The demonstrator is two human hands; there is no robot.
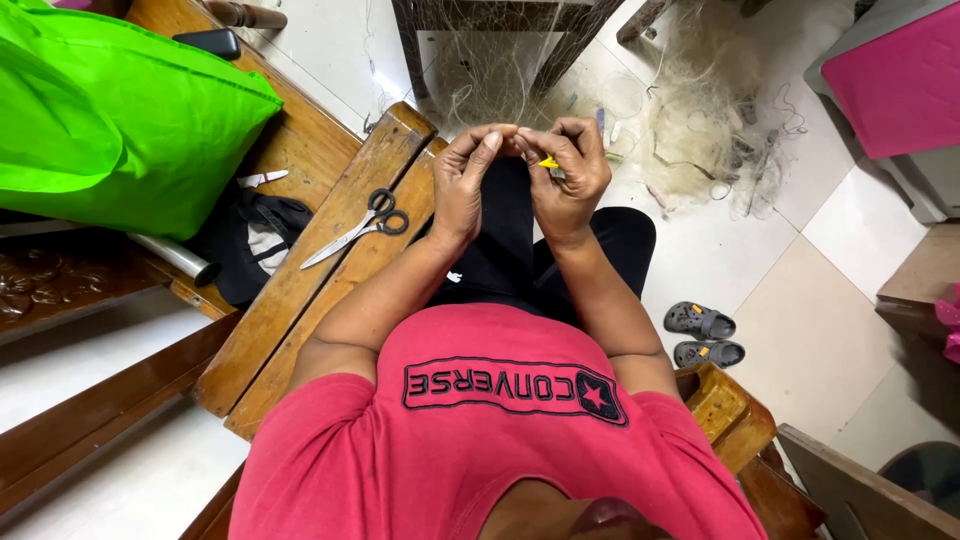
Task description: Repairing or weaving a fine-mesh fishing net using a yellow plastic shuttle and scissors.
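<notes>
My left hand (pixel 468 180) and my right hand (pixel 568 172) are raised together over my lap, fingertips meeting. The right hand pinches a small yellow tool (pixel 548 162), only its tip showing between the fingers. The left hand's fingers press against the right's, pinching something too fine to make out, perhaps a thread of the net. Pale fishing net (pixel 690 120) lies in a heap on the floor beyond my hands. Black-handled scissors (pixel 358 226) rest on the wooden bench arm (pixel 320 270) just left of my left hand.
A bright green bag (pixel 110 110) sits on the bench at left, with a black cloth (pixel 255 245) beside it. A pair of grey sandals (pixel 702 335) lies on the tiled floor at right. A pink-topped box (pixel 895 75) stands at far right.
</notes>
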